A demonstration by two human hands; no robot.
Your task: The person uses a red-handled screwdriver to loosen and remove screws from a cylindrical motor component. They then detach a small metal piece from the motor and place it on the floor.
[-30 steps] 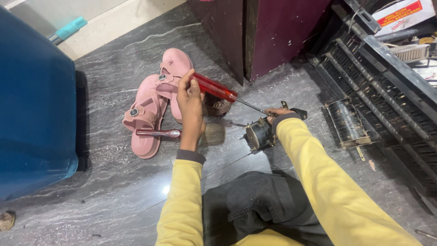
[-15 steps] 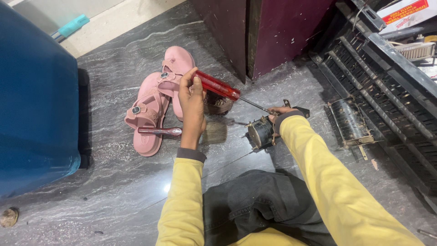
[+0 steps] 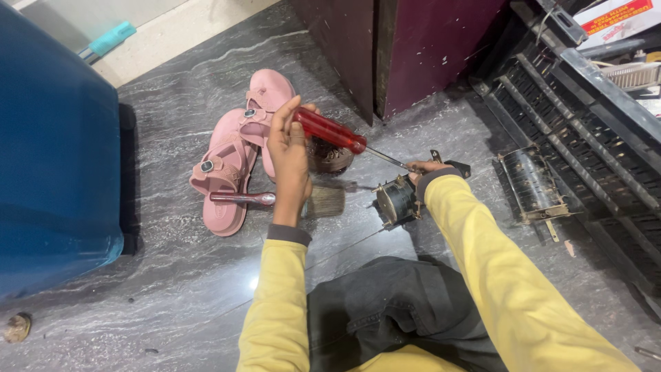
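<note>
From the head view, we see our left hand (image 3: 289, 148) wrapped tight around the red handle of a screwdriver (image 3: 330, 131). Its thin metal tip points down at a small round motor (image 3: 398, 201) on the grey stone floor (image 3: 158, 289). Our right hand (image 3: 427, 169) holds the motor steady; its grip is mostly hidden by the yellow sleeve. A brush (image 3: 275, 200) lies just beside pink sandals (image 3: 237, 151) nearby.
</note>
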